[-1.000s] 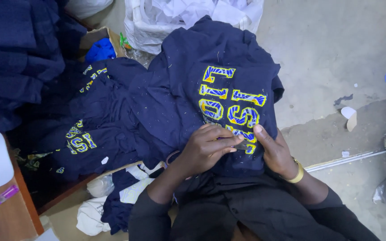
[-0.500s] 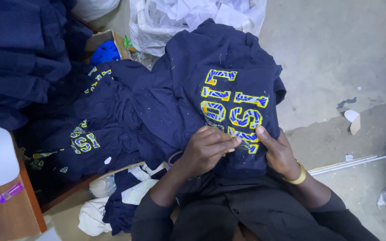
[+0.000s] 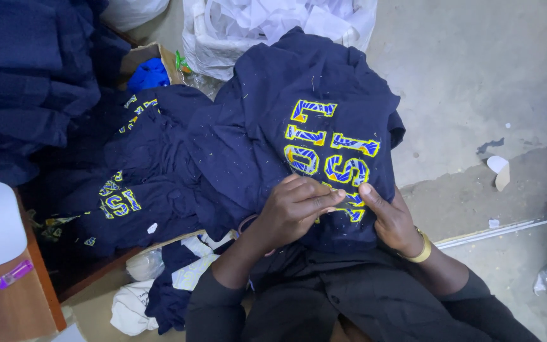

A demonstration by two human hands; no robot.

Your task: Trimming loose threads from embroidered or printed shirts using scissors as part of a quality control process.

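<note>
A navy garment (image 3: 267, 126) with blue and yellow embroidered letters lies over my lap. My left hand (image 3: 295, 209) rests on the lower letters with fingers pinched together at the stitching; whether a tool is in them cannot be told. My right hand (image 3: 390, 218), with a yellow band at the wrist, presses the cloth flat just right of the letters, thumb close to the left fingertips.
More navy garments (image 3: 134, 183) with the same lettering are heaped at left, folded ones (image 3: 20, 82) stacked behind. A clear bag of white scraps (image 3: 267, 25) stands beyond. A wooden table edge (image 3: 39, 278) is at lower left. Concrete floor (image 3: 476, 76) lies right.
The view has shifted slightly. Both hands stay on the lettering, the left fingers working in small motions at the stitching.
</note>
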